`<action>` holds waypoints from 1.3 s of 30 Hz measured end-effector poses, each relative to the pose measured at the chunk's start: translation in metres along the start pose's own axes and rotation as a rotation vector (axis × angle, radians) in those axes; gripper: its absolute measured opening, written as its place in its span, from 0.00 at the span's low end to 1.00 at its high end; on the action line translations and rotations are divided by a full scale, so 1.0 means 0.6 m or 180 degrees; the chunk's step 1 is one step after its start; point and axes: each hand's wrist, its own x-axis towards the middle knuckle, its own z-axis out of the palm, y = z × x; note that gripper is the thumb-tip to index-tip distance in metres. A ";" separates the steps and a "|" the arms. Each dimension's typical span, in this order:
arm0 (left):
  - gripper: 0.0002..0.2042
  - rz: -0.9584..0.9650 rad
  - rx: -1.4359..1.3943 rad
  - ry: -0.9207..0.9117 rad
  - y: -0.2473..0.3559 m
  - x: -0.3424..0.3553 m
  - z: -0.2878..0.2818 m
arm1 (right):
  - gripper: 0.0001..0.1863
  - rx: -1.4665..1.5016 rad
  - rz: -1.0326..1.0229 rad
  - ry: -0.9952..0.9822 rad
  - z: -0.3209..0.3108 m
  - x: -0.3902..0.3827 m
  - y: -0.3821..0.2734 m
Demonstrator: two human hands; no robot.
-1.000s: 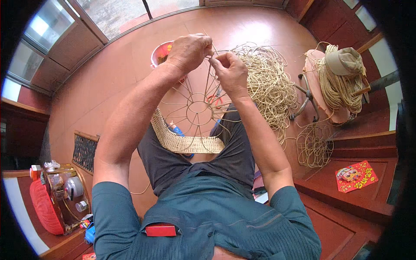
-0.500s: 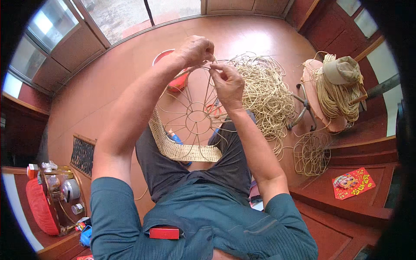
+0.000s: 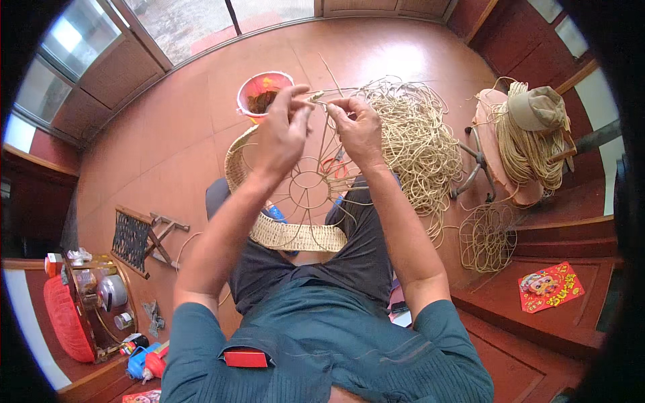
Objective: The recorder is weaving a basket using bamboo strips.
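Observation:
My right hand point(image 3: 359, 134) pinches the upper edge of a wire frame point(image 3: 309, 172), whose spokes radiate from a central ring above my lap. My left hand point(image 3: 282, 134), slightly blurred, is beside that edge with thumb and fingers apart. A thin cane strand point(image 3: 327, 66) sticks up beyond my hands. A curved, woven straw-coloured band point(image 3: 295, 235) forms the frame's near and left side. Red-handled scissors point(image 3: 334, 163) show through the spokes.
A pink-red bucket point(image 3: 250, 86) stands ahead. A cord heap point(image 3: 420, 148) lies to the right beside a stool point(image 3: 490, 107) with coiled cord and a cap point(image 3: 534, 107). Folding seat point(image 3: 134, 242) and cluttered rack point(image 3: 94, 302) are left; wire rings point(image 3: 487, 238) and red paper point(image 3: 551, 285) right.
My left hand has dropped back from the frame's top edge, its fingers now spread. My right hand stays pinched there. The bucket is more exposed.

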 end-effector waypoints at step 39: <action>0.17 -0.0785 -0.1944 -0.0650 0.065 0.038 -0.007 | 0.08 -0.0222 -0.1160 0.0582 0.009 -0.015 -0.011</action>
